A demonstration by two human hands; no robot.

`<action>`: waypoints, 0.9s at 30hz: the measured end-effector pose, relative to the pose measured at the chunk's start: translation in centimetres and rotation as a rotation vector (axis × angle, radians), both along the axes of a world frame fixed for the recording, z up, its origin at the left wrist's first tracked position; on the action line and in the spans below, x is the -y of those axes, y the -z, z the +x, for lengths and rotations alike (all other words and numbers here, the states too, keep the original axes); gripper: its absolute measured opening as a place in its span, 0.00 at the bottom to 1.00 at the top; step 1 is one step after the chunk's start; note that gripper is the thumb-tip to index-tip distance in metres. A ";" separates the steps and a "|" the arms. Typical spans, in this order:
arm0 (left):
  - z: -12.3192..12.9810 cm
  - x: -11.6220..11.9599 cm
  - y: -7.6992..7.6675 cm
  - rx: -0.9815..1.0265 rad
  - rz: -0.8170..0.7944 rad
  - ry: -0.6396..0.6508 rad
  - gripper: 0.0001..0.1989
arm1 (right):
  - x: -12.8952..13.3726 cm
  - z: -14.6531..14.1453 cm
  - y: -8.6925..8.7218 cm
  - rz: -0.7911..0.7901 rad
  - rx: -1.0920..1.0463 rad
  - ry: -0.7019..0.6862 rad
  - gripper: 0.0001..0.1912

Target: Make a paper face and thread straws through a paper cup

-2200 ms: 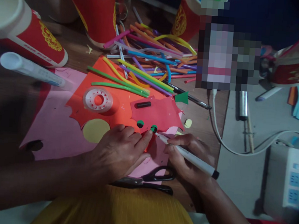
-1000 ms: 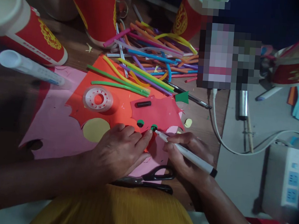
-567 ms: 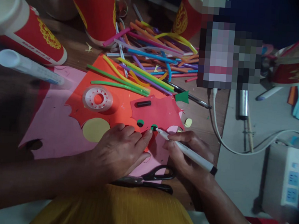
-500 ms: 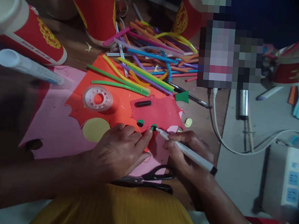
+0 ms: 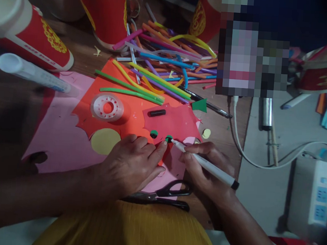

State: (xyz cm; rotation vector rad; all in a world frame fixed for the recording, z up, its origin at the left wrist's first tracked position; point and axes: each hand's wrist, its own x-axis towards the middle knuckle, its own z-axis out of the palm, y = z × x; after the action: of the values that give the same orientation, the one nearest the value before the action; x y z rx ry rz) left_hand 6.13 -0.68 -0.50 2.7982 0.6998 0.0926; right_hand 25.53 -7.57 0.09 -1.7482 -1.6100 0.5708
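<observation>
In my right hand (image 5: 209, 170) is a white marker (image 5: 213, 169), gripped like a pen, with its tip on a small green paper circle (image 5: 168, 138) partly coloured black. My left hand (image 5: 135, 163) lies on the papers, thumb and index finger apart. Its index fingertip presses the near edge of that circle. A second green circle (image 5: 153, 133) with a black patch lies to the left. Above both, a black marker cap (image 5: 157, 113) rests on a red paper scrap (image 5: 175, 119). Black-handled scissors (image 5: 172, 196) lie between my hands, close to my body, blades partly hidden.
Pink paper (image 5: 64, 130), orange paper (image 5: 99, 84) and a yellow circle (image 5: 105, 141) spread leftward. A clear tape roll (image 5: 107, 107) sits on top. Behind are colourful drinking straws (image 5: 168, 59) and red paper cups (image 5: 104, 14). A white cable (image 5: 236, 139) and power strip (image 5: 309, 192) are at right.
Hardly anything differs. The marker tip stays at the same green circle, and my left hand keeps its place; the view has shifted very slightly.
</observation>
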 end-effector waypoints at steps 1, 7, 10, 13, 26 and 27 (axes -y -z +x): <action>0.0 0.0 0.0 -0.007 -0.004 -0.001 0.22 | 0.0 0.0 0.0 -0.002 -0.001 0.003 0.04; 0.1 -0.1 0.0 -0.018 -0.009 0.005 0.22 | -0.1 0.2 0.0 0.012 -0.006 -0.060 0.05; 0.0 -0.1 -0.1 -0.037 -0.014 0.006 0.22 | 0.0 0.2 -0.2 0.011 0.007 -0.061 0.05; 0.0 -0.1 -0.2 -0.062 -0.022 0.003 0.22 | 0.0 0.2 -0.4 0.003 0.018 -0.067 0.05; 0.1 -0.2 -0.2 -0.040 -0.036 0.006 0.22 | -0.3 0.3 0.0 -0.007 -0.027 -0.068 0.05; 0.1 -0.2 -0.2 -0.045 -0.043 0.010 0.22 | -0.2 0.3 0.0 -0.006 -0.031 -0.070 0.06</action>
State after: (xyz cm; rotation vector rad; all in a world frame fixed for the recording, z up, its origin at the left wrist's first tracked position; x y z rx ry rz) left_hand 6.19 -0.44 -0.30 2.7707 0.6900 0.0129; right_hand 25.83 -7.36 0.06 -1.6855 -1.6547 0.6334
